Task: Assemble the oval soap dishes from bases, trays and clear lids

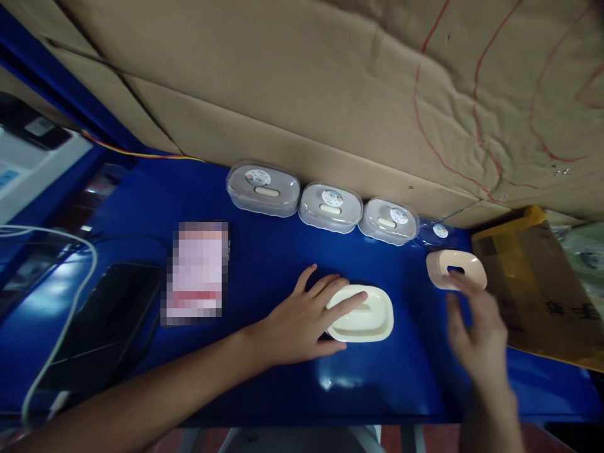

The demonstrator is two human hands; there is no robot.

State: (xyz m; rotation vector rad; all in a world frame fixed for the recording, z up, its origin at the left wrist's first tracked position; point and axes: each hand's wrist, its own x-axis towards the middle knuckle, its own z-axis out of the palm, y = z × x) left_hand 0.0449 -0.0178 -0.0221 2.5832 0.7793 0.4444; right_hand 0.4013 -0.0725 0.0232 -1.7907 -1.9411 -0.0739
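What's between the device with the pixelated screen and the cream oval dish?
In the head view, blue tabletop, then the left hand, its index finger over the cream oval dish.

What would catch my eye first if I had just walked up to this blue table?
Probably the cream oval dish near the front of the table, with the left hand spread over it. Behind it, three clear-topped boxes line up along a cardboard wall. To the right, a blurred right hand is at a pink piece with a hole.
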